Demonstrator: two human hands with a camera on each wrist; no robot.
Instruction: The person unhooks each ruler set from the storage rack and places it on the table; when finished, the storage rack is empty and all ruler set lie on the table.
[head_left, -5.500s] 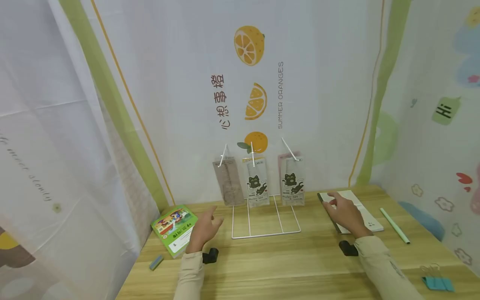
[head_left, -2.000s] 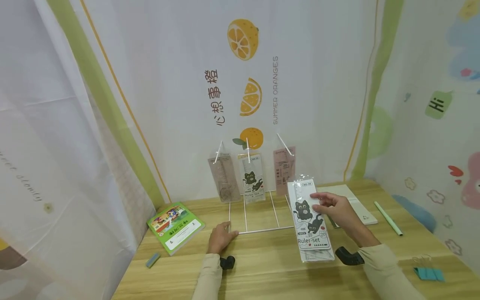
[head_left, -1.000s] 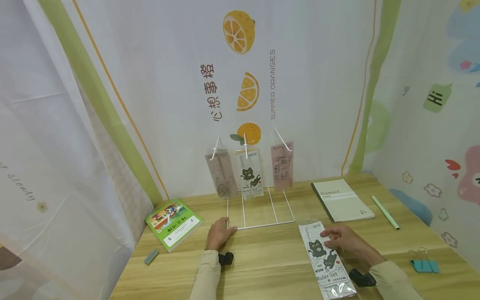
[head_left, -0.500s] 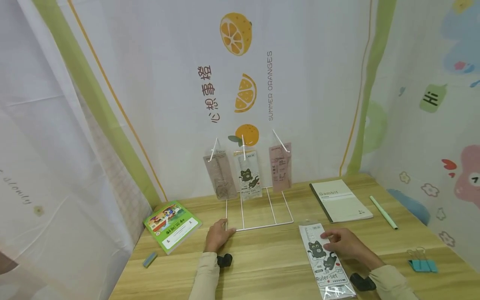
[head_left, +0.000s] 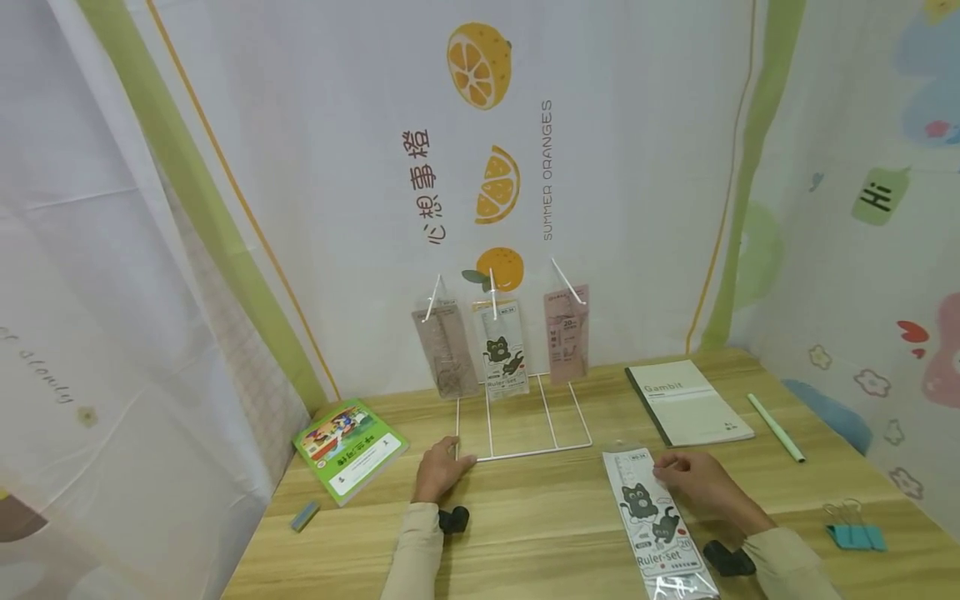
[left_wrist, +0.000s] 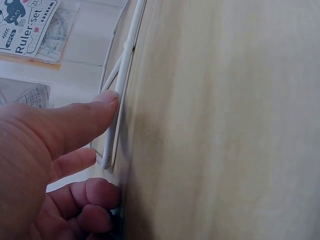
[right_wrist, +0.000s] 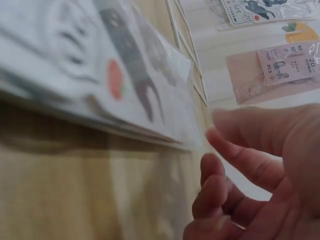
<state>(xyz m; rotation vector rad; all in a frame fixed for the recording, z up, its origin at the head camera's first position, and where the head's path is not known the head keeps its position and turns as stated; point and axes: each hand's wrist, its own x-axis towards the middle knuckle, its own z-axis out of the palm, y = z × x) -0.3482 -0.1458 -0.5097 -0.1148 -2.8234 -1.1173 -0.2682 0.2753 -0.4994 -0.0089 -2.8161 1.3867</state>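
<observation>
A clear-bagged ruler set (head_left: pixel 654 518) with black cat print lies on the table at the front right. Beside its right edge is my right hand (head_left: pixel 703 485), thumb and index tips close together; in the right wrist view the fingertips stand just off the bag. My left hand (head_left: pixel 441 469) holds the front left corner of a white wire rack (head_left: pixel 536 453), thumb on the front bar (left_wrist: pixel 120 75), other fingers curled. From the rack's three hooks hang a greyish ruler set (head_left: pixel 444 350), a cat-print ruler set (head_left: pixel 502 354) and a pink ruler set (head_left: pixel 567 337).
A green picture book (head_left: pixel 350 450) and a small grey-blue block (head_left: pixel 304 516) lie at left. At right are a notebook (head_left: pixel 693 404), a light green pen (head_left: pixel 776 428) and a teal binder clip (head_left: pixel 857 536). A printed curtain (head_left: pixel 622 167) closes off the back.
The front cat-print ruler set left the right hook in my right hand and now lies on the table; the fingers have drawn back to its edge. My left hand moved onto the rack.
</observation>
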